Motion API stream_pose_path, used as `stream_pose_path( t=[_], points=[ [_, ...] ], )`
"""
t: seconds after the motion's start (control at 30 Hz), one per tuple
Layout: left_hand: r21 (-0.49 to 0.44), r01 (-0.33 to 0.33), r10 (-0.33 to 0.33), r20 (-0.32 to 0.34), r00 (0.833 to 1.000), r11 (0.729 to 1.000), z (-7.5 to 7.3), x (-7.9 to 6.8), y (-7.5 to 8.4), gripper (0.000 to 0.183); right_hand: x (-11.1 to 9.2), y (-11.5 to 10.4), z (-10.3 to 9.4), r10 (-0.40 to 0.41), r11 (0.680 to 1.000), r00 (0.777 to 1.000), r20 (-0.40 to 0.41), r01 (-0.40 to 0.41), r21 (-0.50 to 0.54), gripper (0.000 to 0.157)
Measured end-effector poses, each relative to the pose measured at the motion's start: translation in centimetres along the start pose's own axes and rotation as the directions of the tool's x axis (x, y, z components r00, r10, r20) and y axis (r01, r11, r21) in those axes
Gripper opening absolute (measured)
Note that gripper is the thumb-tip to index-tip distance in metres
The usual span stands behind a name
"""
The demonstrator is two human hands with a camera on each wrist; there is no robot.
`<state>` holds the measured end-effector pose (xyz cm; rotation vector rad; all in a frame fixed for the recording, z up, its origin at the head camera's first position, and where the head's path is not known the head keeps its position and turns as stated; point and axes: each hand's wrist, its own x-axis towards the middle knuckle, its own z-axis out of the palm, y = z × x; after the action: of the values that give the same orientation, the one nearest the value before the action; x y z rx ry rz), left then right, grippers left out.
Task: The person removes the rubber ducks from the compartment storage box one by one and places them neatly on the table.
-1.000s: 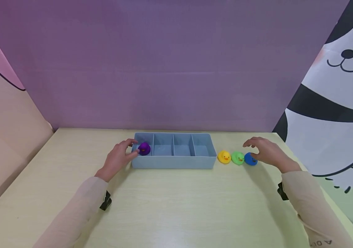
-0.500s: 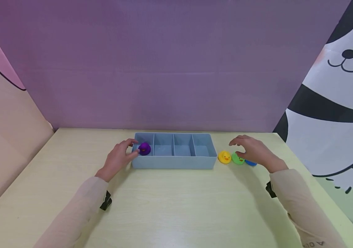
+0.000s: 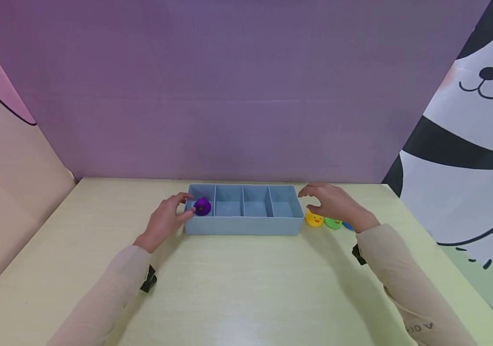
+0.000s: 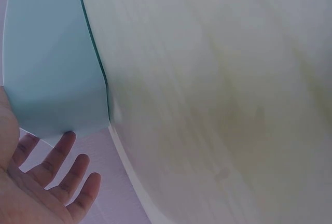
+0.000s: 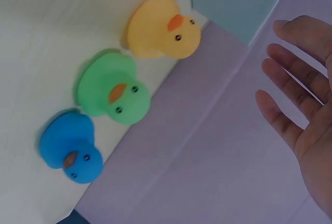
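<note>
A light-blue box (image 3: pixel 242 226) with several compartments stands near the table's back edge. In its leftmost compartment sits a purple toy duck (image 3: pixel 203 205). My left hand (image 3: pixel 166 218) is at the box's left end, thumb and fingertips spread right at the rim; in the left wrist view its loosely bent fingers (image 4: pixel 57 159) overlap the end wall. Off the box's right end hovers my right hand (image 3: pixel 337 204), fingers apart, holding nothing. Below it a yellow duck (image 5: pixel 155 29), a green duck (image 5: pixel 111 86) and a blue duck (image 5: pixel 70 143) stand in a row, partly hidden in the head view.
The pale wooden table (image 3: pixel 246 288) ends at a purple backdrop (image 3: pixel 246 96) just behind the box. A panda picture (image 3: pixel 467 192) covers the wall on the right.
My right hand has moved left from over the blue duck, past the green one, to above the yellow duck by the box's right end. The left hand has stayed put.
</note>
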<state>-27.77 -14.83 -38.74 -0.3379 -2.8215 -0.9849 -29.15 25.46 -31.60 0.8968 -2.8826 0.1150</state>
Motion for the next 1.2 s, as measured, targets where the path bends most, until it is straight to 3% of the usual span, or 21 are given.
stream_pose_path(
  t=[0.5,1.2],
  points=[
    [-0.007,0.014,-0.014,0.005,1.0,1.0,-0.1,-0.1,-0.1,0.042,4.0,-3.5,1.2,-0.132,0.991,0.991,-0.023,0.131,-0.005,0.029],
    [-0.005,0.014,-0.014,0.007,1.0,1.0,-0.1,-0.1,0.0,0.043,9.1,-8.8,2.0,-0.192,0.981,0.981,0.039,0.192,0.018,0.031]
  ],
)
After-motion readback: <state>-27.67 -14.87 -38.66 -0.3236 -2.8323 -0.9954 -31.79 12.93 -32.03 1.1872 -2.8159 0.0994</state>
